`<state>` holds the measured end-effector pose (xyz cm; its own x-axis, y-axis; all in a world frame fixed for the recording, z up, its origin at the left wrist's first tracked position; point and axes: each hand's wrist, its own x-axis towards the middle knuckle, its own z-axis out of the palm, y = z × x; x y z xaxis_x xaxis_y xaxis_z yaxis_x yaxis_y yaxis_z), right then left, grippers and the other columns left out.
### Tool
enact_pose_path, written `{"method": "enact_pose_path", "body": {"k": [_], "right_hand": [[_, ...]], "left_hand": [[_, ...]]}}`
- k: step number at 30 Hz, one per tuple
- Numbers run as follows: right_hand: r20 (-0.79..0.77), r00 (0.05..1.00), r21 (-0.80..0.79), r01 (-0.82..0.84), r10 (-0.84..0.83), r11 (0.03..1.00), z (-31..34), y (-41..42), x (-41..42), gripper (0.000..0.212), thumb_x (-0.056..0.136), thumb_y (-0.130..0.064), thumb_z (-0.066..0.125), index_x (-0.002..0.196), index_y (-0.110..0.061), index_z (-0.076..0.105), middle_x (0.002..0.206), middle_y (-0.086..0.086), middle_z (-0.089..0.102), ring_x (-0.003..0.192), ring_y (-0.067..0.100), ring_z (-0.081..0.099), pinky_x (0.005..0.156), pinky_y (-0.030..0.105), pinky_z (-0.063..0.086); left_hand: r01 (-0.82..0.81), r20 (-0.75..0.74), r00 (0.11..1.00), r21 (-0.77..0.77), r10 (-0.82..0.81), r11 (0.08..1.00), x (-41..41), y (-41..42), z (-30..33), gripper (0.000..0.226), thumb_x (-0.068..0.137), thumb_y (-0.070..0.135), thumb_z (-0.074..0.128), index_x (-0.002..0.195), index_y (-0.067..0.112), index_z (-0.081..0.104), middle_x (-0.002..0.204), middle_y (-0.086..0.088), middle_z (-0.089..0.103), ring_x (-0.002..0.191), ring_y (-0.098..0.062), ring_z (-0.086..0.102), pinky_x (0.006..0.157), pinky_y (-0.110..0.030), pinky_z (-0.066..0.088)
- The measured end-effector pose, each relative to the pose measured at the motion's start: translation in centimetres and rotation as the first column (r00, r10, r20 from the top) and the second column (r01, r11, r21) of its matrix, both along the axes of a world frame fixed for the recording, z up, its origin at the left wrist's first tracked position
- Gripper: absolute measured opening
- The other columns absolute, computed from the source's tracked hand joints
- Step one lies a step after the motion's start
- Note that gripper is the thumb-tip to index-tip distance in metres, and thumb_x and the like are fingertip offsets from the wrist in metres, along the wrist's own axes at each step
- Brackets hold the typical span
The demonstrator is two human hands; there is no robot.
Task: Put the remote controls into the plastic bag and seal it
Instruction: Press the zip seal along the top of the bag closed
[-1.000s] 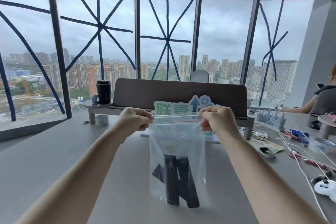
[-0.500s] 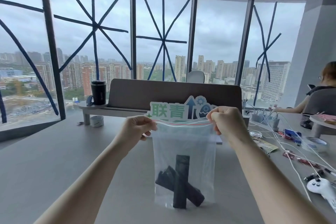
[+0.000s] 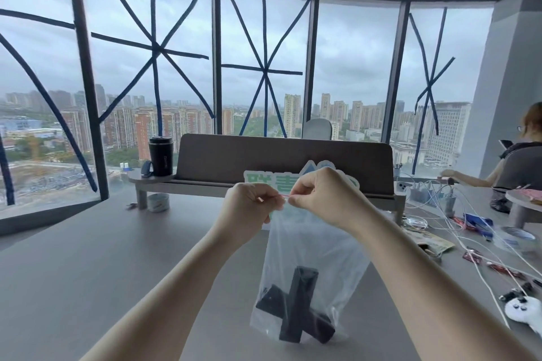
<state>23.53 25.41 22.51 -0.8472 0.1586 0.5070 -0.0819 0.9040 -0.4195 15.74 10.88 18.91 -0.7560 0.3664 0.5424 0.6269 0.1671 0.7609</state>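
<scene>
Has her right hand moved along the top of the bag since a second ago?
Yes. The right hand has slid leftward along the bag top, now nearly touching the left hand, judged against the green sign behind.

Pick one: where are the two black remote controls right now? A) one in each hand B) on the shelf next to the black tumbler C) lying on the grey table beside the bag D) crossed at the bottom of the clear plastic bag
D: the two black remote controls lie crossed at the bottom of the clear plastic bag, which hangs from the left hand and right hand pinching its top edge.
</scene>
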Motion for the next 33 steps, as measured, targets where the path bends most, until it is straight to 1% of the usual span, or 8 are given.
{"method": "enact_pose_path", "body": {"k": [3,6,9,11,14,18,24,33], "right_hand": [[0.043,0.999,0.010,0.012,-0.012,1.000,0.7,0.0,0.2,0.011,0.081,-0.033,0.076,0.074,-0.024,0.076,0.067,-0.012,0.068,0.065,0.000,0.059,0.061,0.012,0.041],[0.091,0.996,0.000,0.005,-0.005,1.000,1.2,0.1,0.2,0.012,0.082,-0.030,0.075,0.078,-0.019,0.078,0.058,-0.014,0.061,0.056,-0.002,0.055,0.053,0.010,0.041],[0.120,0.993,0.048,0.004,-0.010,0.999,1.3,0.0,0.1,0.015,0.086,-0.029,0.069,0.082,-0.017,0.076,0.062,-0.016,0.058,0.060,-0.003,0.053,0.049,0.004,0.035],[0.125,0.992,0.072,0.004,-0.013,0.997,1.3,-0.1,-0.1,0.016,0.088,-0.028,0.066,0.082,-0.016,0.074,0.063,-0.015,0.056,0.064,0.001,0.052,0.055,0.009,0.034],[0.119,0.993,0.099,0.009,-0.021,0.995,1.0,-0.3,-0.5,0.016,0.089,-0.030,0.063,0.077,-0.021,0.068,0.062,-0.015,0.053,0.069,0.010,0.053,0.059,0.028,0.040],[0.099,0.992,0.161,0.061,-0.078,0.985,0.4,-0.1,-0.5,0.016,0.092,-0.031,0.057,0.084,-0.022,0.069,0.075,-0.010,0.063,0.079,0.018,0.061,0.070,0.033,0.049],[0.067,0.989,0.187,0.117,-0.131,0.975,-1.1,1.1,0.3,0.017,0.093,-0.029,0.054,0.085,-0.021,0.066,0.082,-0.009,0.063,0.081,0.022,0.060,0.070,0.034,0.046],[0.019,0.991,0.232,0.128,-0.136,0.964,-2.3,1.9,2.0,0.018,0.095,-0.033,0.051,0.092,-0.022,0.066,0.092,-0.008,0.065,0.085,0.021,0.061,0.074,0.034,0.047]], "left_hand": [[-0.018,-0.013,1.000,0.004,0.018,1.000,0.1,0.2,0.2,0.012,0.079,0.011,0.069,0.069,0.007,0.073,0.038,0.016,0.055,0.032,-0.003,0.046,0.041,-0.008,0.033],[-0.016,0.000,1.000,0.010,0.016,1.000,0.1,0.4,0.3,0.013,0.079,0.010,0.068,0.067,0.007,0.072,0.037,0.014,0.054,0.032,-0.003,0.046,0.040,-0.009,0.033],[-0.014,-0.020,1.000,0.025,0.014,1.000,0.3,0.6,0.3,0.014,0.079,0.009,0.067,0.066,0.005,0.071,0.038,0.009,0.050,0.032,-0.003,0.045,0.040,-0.007,0.033],[-0.015,-0.015,1.000,0.045,0.016,0.999,0.4,0.8,0.2,0.014,0.079,0.009,0.066,0.067,0.005,0.070,0.041,0.008,0.049,0.032,-0.004,0.043,0.039,-0.007,0.031],[-0.005,0.027,1.000,0.100,0.003,0.995,0.0,0.9,-0.1,0.014,0.079,0.008,0.066,0.065,0.006,0.067,0.037,0.010,0.049,0.034,-0.007,0.040,0.039,-0.014,0.033],[-0.028,0.098,0.995,0.182,0.010,0.983,-0.8,0.7,-0.4,0.014,0.079,0.005,0.066,0.066,0.004,0.066,0.041,0.008,0.049,0.035,-0.011,0.042,0.040,-0.018,0.035],[-0.077,0.189,0.982,0.278,0.024,0.957,-2.1,-0.8,-0.7,0.010,0.078,-0.001,0.063,0.069,0.000,0.067,0.062,-0.010,0.060,0.045,-0.015,0.053,0.043,-0.024,0.046],[-0.131,0.213,0.976,0.373,0.052,0.919,-3.3,-3.5,-1.0,0.018,0.077,-0.005,0.060,0.063,0.005,0.067,0.063,-0.004,0.062,0.048,-0.015,0.054,0.043,-0.026,0.048]]}}
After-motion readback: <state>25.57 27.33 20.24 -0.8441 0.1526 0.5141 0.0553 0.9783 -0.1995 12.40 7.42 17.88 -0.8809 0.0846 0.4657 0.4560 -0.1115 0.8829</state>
